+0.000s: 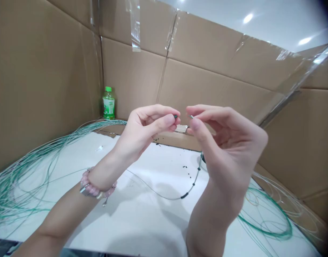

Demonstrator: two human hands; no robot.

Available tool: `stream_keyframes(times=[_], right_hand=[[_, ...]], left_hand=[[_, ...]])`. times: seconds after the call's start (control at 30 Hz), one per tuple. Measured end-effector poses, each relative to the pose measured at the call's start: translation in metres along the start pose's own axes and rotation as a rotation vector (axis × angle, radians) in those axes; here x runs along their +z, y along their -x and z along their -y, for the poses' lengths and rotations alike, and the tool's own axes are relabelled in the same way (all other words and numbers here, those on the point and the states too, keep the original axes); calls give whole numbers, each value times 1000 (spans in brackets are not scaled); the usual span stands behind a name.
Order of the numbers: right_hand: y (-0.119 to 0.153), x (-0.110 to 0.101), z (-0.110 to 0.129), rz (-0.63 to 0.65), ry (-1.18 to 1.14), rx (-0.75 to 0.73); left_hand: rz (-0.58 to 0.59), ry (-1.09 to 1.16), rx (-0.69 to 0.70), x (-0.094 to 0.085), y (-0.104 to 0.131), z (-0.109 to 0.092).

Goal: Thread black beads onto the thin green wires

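My left hand (146, 126) is raised above the white tabletop, thumb and fingers pinching a small dark green piece (175, 116) that is mostly hidden. Facing it across a narrow gap, my right hand (228, 142) pinches a thin wire, whose pale tip (191, 116) sticks out between thumb and forefinger. Below the hands, a thin wire (164, 197) hangs in a curve from behind my right hand towards my left forearm. Several small black sleeves (184, 195) sit on that wire, some bunched together. Whether it joins the pinched tip is hidden.
Green and white wires (24, 182) lie in a large bundle at left; a green wire coil (284, 233) lies at right. Loose black bits (189, 175) are scattered on the white tabletop (142, 228). A green bottle (108, 105) stands in the back corner by cardboard walls (206, 75).
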State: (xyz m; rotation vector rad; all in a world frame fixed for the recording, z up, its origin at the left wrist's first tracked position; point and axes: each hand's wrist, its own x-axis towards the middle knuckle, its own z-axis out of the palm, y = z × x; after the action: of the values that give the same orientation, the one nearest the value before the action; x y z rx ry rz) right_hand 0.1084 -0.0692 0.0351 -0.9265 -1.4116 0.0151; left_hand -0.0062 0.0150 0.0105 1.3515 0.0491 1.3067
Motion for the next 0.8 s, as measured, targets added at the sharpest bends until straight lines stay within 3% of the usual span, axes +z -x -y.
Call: stream_keyframes(times=[0.1, 0.23, 0.37, 0.47, 0.6, 0.8], right_hand=[[4, 4, 4, 89, -28, 4], [6, 5, 3, 116, 42, -21], [7, 9, -6, 284, 156, -30], [10, 15, -13, 390, 211, -42], [12, 24, -17, 522, 219, -37], [14, 30, -16, 550, 223, -51]], left_hand=[[28, -28, 40, -6, -1, -1], [27, -8, 45, -7, -3, 2], [-203, 92, 169, -5, -8, 3], [-357, 9, 247, -8, -12, 1], [-369, -98, 274, -12, -13, 0], [-372, -106, 343, -7, -9, 4]])
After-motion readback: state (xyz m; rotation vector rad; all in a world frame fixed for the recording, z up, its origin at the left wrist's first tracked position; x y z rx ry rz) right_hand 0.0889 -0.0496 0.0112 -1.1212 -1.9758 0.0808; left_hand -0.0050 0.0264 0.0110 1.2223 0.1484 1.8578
